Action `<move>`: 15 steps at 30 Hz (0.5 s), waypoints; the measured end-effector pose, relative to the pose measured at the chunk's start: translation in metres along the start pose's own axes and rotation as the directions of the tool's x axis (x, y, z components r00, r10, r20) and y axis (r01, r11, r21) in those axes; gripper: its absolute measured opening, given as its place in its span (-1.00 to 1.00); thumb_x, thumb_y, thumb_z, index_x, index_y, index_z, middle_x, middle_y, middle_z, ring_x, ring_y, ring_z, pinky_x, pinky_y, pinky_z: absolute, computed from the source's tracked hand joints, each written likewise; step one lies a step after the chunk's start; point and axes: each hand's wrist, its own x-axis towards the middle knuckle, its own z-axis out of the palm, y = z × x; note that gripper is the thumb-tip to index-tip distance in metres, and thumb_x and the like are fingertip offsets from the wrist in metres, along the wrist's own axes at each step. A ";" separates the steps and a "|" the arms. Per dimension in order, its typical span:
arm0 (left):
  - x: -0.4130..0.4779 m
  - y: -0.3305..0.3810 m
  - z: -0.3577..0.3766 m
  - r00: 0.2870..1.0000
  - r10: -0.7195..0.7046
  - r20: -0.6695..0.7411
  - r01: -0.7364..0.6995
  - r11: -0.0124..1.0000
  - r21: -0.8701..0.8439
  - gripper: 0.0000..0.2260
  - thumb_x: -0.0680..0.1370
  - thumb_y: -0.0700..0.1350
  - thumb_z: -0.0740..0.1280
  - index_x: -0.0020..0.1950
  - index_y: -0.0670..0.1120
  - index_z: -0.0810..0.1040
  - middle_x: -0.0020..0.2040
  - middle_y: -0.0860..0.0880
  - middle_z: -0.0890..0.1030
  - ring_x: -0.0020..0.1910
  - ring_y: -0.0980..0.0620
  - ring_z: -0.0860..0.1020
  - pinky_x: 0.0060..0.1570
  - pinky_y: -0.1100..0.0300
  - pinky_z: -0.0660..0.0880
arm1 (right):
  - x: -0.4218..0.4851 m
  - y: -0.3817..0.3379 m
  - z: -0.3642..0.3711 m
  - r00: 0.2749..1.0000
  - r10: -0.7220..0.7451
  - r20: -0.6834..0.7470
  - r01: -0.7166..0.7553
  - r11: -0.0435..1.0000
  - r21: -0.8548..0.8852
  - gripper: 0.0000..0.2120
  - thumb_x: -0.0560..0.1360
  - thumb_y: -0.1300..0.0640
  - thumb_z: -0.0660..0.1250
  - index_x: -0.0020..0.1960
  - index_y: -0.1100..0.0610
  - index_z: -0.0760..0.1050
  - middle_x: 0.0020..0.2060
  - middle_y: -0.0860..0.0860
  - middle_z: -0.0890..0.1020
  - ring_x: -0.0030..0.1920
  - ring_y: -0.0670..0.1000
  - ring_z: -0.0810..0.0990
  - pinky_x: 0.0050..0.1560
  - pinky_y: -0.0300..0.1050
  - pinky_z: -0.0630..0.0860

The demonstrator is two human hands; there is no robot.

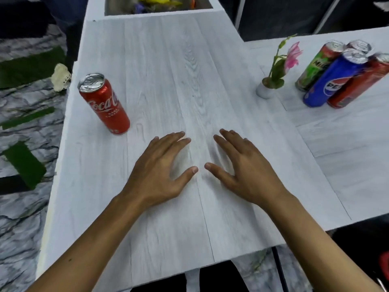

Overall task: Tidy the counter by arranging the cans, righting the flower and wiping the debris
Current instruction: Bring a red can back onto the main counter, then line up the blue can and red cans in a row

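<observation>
We have both hands flat on the counter (189, 70), palms down and fingers spread, holding nothing: the left hand (160, 169) and the right hand (242, 167) lie just beside each other, thumbs nearly meeting, at about 6 o'clock of the surface.

A lone red Coca-Cola can (104, 103) stands upright at about 9 o'clock, well apart from the rest. At 3 o'clock a group of four cans (341, 74) stands packed together, touching, and just left of them the flower (280, 62) sits upright in its small white pot (264, 91). We see no clear debris on the boards; a cloth-like white lump (61, 76) rests off the left edge, at about 10 o'clock.

We judge the step in hand to be fetching the stray can. To do it well, we would take it with the left hand round the middle of its body, lift rather than slide it, and set it beside the group without knocking the flower.
</observation>
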 end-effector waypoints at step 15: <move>0.080 0.119 0.077 0.979 0.188 0.074 -0.183 0.980 -0.072 -0.36 0.56 0.32 0.31 0.58 0.11 0.33 0.61 0.14 0.29 0.59 0.14 0.22 0.54 0.10 0.20 | -0.069 0.126 -0.043 0.965 0.230 -0.124 -0.224 0.972 0.065 -0.28 0.60 -0.33 0.22 0.61 0.06 0.25 0.63 0.00 0.20 0.62 0.02 0.13 0.58 0.00 0.18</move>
